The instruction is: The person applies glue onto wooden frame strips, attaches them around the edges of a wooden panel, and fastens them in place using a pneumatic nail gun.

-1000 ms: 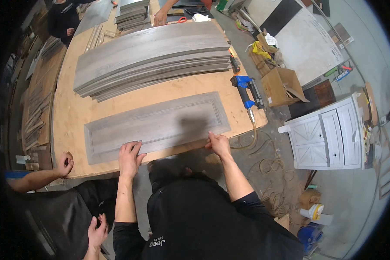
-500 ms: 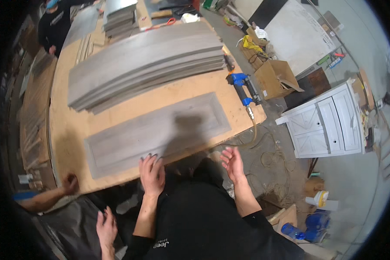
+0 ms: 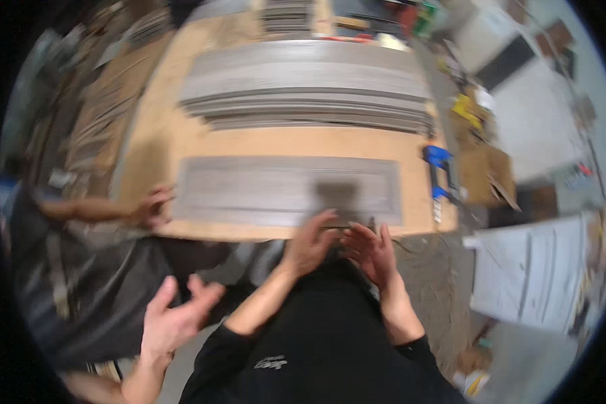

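Across this workshop, a pale wooden counter point(image 3: 303, 143) is carrying everything. From the left, a co-worker's bare hand point(image 3: 156, 206) is hanging beside the near end of a long, flat, grey wood-grain panel point(image 3: 249, 192). That panel is lying along the counter's near edge, its long axis running left to right, ahead of the wearer's grip and extending farther leftward. The left hand point(image 3: 308, 246) is hanging nearer, fingers spread, holding nothing visible; blur is hiding whether it's touching. Beside it, the right hand point(image 3: 374, 254) is hovering, loosely spread, seemingly empty. Rightmost, a blue-and-black nail gun point(image 3: 439, 157) is lying.
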Demonstrator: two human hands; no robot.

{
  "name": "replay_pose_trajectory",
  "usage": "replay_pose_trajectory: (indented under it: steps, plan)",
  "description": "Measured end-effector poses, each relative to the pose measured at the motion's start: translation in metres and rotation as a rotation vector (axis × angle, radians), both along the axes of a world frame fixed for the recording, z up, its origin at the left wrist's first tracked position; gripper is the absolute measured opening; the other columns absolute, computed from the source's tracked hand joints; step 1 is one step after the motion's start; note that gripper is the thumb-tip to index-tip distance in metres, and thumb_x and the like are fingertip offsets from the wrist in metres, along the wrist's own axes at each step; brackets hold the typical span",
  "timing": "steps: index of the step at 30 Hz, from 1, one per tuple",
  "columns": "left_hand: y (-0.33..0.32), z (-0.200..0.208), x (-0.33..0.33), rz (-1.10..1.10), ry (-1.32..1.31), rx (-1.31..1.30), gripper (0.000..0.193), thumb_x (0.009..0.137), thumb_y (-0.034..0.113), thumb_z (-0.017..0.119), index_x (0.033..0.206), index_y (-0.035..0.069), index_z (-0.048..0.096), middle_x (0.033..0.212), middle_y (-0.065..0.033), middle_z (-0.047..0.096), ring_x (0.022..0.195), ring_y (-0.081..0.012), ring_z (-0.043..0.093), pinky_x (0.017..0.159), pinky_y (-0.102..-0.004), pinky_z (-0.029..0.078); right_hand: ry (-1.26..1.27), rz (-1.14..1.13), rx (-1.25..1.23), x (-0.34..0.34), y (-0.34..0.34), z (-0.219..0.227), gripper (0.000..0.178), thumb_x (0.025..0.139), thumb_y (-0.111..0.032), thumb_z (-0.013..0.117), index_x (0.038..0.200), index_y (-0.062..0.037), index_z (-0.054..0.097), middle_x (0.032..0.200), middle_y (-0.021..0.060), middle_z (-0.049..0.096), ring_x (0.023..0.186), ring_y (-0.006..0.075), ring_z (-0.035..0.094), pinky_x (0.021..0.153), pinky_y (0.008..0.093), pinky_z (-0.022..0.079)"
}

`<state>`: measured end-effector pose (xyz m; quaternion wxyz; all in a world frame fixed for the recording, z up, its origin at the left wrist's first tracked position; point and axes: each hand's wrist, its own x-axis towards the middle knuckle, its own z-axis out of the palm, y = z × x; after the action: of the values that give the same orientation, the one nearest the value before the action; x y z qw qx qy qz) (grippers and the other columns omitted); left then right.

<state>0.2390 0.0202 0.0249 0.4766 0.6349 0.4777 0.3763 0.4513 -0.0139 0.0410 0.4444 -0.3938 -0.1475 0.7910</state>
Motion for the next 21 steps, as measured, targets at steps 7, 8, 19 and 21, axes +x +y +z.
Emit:
replay_pose_trajectory:
  steps: [7, 8, 19, 21]
  plan:
    - [0.027, -0.023, 0.053, 0.320, -0.511, -0.431, 0.052, 0.108, 0.040, 0.038, 0.147, 0.005, 0.046, 0.137, -0.0107, 0.059, 0.121, -0.0204, 0.058, 0.106, -0.0344, 0.038, -0.339, 0.511, 0.418, -0.027, -0.012, 0.010, 0.097, 0.093, -0.076, 0.041, 0.160, -0.0090, 0.022, 0.163, 0.0110, 0.029, 0.148, 0.0272, 0.029, 0.119, 0.0405, 0.022]
    - [0.037, -0.028, 0.044, 0.391, -0.574, -0.419, 0.056, 0.107, 0.044, 0.036, 0.148, 0.005, 0.045, 0.141, -0.0110, 0.057, 0.127, -0.0213, 0.053, 0.110, -0.0374, 0.033, -0.316, 0.542, 0.425, -0.031, -0.008, 0.025, 0.104, 0.089, -0.079, 0.044, 0.160, -0.0081, 0.019, 0.164, 0.0117, 0.025, 0.151, 0.0272, 0.023, 0.120, 0.0406, 0.018]
    - [0.015, 0.023, 0.061, 0.494, -0.537, -0.187, 0.058, 0.107, 0.042, 0.040, 0.145, -0.002, 0.045, 0.147, -0.0195, 0.049, 0.139, -0.0284, 0.043, 0.118, -0.0357, 0.028, -0.572, 0.256, 0.614, -0.053, 0.029, 0.032, 0.073, 0.101, -0.042, 0.050, 0.157, -0.0023, 0.024, 0.163, 0.0166, 0.024, 0.151, 0.0287, 0.019, 0.122, 0.0401, 0.016]
    - [0.011, 0.003, 0.028, 0.474, -0.386, -0.126, 0.050, 0.104, 0.035, 0.050, 0.142, 0.002, 0.049, 0.146, -0.0191, 0.049, 0.137, -0.0293, 0.045, 0.116, -0.0373, 0.032, -0.674, 0.168, 0.581, -0.044, 0.039, 0.034, 0.065, 0.101, -0.033, 0.054, 0.155, -0.0021, 0.032, 0.160, 0.0167, 0.033, 0.149, 0.0290, 0.027, 0.121, 0.0405, 0.021]
